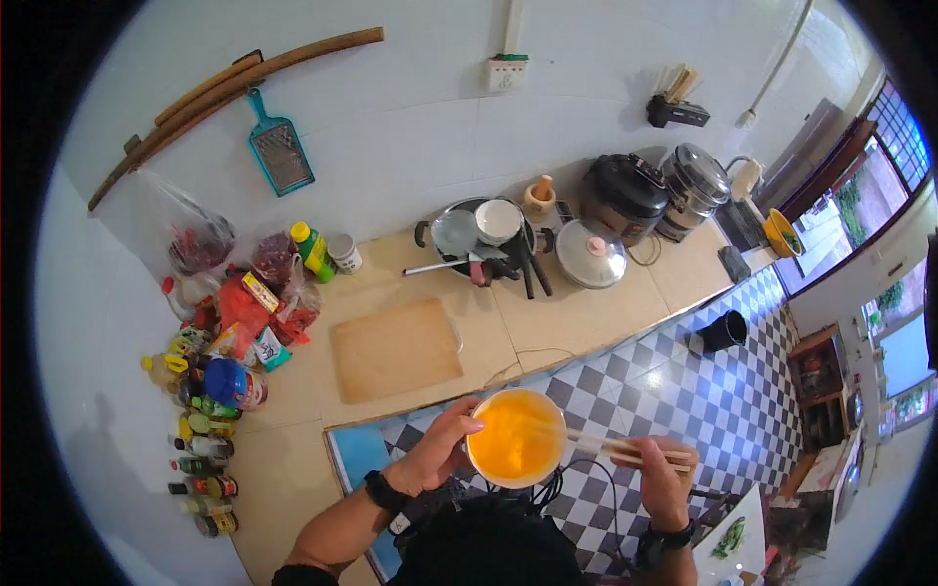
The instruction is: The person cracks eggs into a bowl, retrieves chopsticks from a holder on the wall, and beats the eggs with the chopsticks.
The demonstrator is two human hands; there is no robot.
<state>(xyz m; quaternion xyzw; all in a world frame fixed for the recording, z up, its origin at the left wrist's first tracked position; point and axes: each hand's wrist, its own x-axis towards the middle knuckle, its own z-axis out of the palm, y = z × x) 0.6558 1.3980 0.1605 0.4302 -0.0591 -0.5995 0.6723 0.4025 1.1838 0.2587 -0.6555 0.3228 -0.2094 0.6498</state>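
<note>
My left hand (442, 447) grips a white bowl (473, 467) by its left side, thumb over the rim. Inside the bowl lies a bright orange-yellow liquid (515, 439) that looks like beaten egg. A pair of light wooden chopsticks (614, 447) is held in my right hand (666, 483), with the fingers closed round their thick ends. The chopstick tips reach over the right rim into the liquid and are blurred there. Both hands are in front of my body, off the counter, above the checkered floor.
A wooden cutting board (396, 352) lies on the tiled counter (283, 459). Bottles and jars (234, 384) crowd the left end. Farther back stand a wok (454, 232) holding bowls and utensils, a lidded pot (590, 256) and a rice cooker (625, 198). A black bin (724, 332) is on the floor.
</note>
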